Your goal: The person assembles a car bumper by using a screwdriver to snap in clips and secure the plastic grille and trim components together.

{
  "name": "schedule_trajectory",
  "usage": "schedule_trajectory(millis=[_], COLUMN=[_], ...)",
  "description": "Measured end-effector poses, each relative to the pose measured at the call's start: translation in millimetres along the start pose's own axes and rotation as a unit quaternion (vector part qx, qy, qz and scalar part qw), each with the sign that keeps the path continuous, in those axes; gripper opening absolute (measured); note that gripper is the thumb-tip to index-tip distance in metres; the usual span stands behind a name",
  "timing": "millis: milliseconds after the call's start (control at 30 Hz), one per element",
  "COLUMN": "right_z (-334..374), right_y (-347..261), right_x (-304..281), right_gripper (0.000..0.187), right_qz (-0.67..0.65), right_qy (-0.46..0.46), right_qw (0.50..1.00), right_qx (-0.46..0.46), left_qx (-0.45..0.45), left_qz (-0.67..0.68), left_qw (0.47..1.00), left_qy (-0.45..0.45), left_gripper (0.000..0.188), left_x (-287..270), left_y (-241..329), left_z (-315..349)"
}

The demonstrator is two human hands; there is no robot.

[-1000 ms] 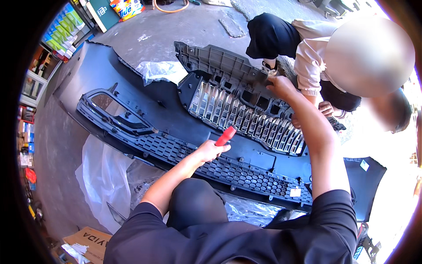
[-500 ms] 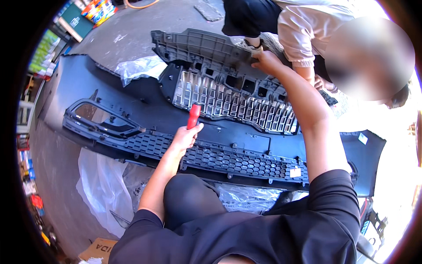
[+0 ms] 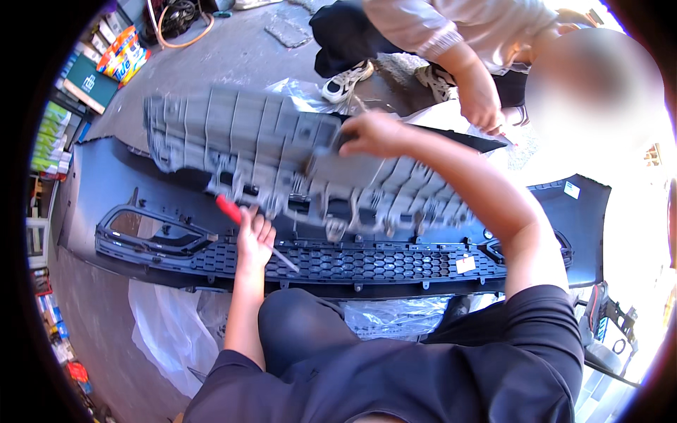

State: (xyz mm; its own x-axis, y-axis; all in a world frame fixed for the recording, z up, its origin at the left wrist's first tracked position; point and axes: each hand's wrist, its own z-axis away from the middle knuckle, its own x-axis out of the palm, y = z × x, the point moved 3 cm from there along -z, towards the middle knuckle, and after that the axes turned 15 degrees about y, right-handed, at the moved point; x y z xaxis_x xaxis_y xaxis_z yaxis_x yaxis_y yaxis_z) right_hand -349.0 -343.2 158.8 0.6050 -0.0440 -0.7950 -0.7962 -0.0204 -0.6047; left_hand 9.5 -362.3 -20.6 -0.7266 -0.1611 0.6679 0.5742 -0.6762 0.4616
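Observation:
My left hand (image 3: pixel 254 238) is closed around a screwdriver (image 3: pixel 228 209) with a red handle; its metal shaft points down toward the honeycomb mesh. A large ribbed grey plastic grille panel (image 3: pixel 247 134) is tilted above the bumper, slightly blurred by motion. Fingers of my right hand (image 3: pixel 374 134) grip its upper edge near the middle. The panel's lower edge comes close to my left hand; I cannot tell whether they touch. Below lies a dark car bumper cover (image 3: pixel 92 190), inner side up, with a honeycomb lower grille (image 3: pixel 381 264) along its near side.
Across the bumper a person crouches, one hand (image 3: pixel 483 106) low beside white wrapping. Clear plastic sheeting (image 3: pixel 166 331) lies on the floor at the near left. Boxes and an orange detergent bag (image 3: pixel 123 56) line the left side. A hose (image 3: pixel 185 44) lies beyond.
My right hand has swung the grille panel up and to the left, so its ribbed back shows instead of the chrome slats. My left hand has moved left with the screwdriver, whose shaft now shows.

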Motion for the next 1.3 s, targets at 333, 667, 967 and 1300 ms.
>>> schedule_trajectory(millis=[333,667,967,1300], right_z=[74.6,43.3,47.6,-46.9], right_y=[-17.8,-33.2,-11.1,72.8], right_x=[140.3,116.5,80.7,-15.8], right_gripper=[0.034,0.053,0.044,0.042], right_qz=[-0.191,-0.069,-0.004,0.229], right_qy=[-0.131,-0.034,-0.012,0.065], right_qw=[0.965,0.984,0.992,0.97], right_qx=[0.124,0.162,0.122,0.049], left_qx=[-0.013,-0.083,-0.029,-0.102], left_qz=[-0.134,-0.038,-0.107,-0.109], left_qw=[0.951,0.977,0.953,0.956], left_qy=[0.278,0.191,0.282,0.252], left_gripper=[0.038,0.041,0.036,0.04], left_x=[-59.7,-76.5,-81.4,-94.9], left_y=[8.4,1.9,-8.4,-42.7], left_z=[67.5,41.1,46.4,65.7])
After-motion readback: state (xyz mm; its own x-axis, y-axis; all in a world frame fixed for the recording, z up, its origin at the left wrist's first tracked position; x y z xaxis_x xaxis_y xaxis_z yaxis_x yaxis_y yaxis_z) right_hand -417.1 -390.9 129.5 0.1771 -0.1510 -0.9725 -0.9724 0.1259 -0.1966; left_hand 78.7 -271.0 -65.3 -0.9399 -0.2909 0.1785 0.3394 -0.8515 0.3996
